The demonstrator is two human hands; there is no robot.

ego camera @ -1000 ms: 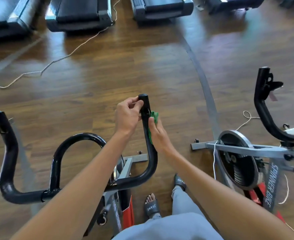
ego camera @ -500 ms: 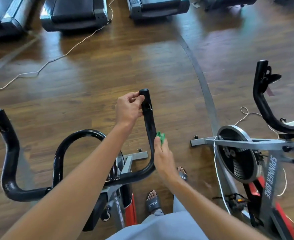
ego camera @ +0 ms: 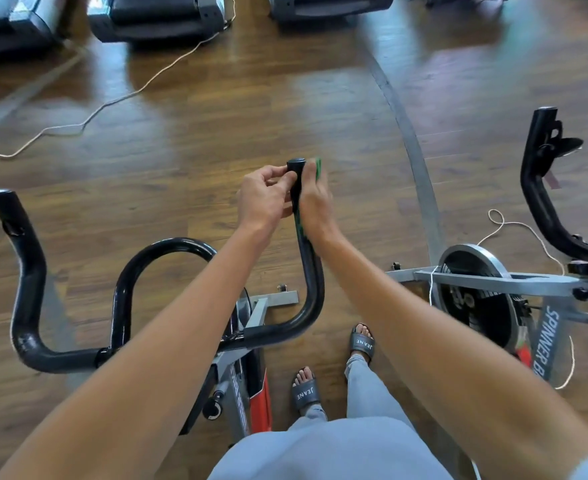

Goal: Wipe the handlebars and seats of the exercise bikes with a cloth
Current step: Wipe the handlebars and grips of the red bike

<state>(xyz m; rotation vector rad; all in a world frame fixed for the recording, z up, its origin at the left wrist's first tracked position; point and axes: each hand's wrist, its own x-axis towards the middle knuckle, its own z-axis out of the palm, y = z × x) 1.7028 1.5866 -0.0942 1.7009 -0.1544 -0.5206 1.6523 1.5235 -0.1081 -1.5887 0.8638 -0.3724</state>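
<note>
head: cloth (ego camera: 317,168) between right hand (ego camera: 315,206), handlebar (ego camera: 311,271)

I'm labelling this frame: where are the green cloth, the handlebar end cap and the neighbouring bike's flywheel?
green cloth (ego camera: 317,169), head view, its visible top edge
handlebar end cap (ego camera: 296,165), head view, its top
flywheel (ego camera: 472,252), head view, silver rim
</note>
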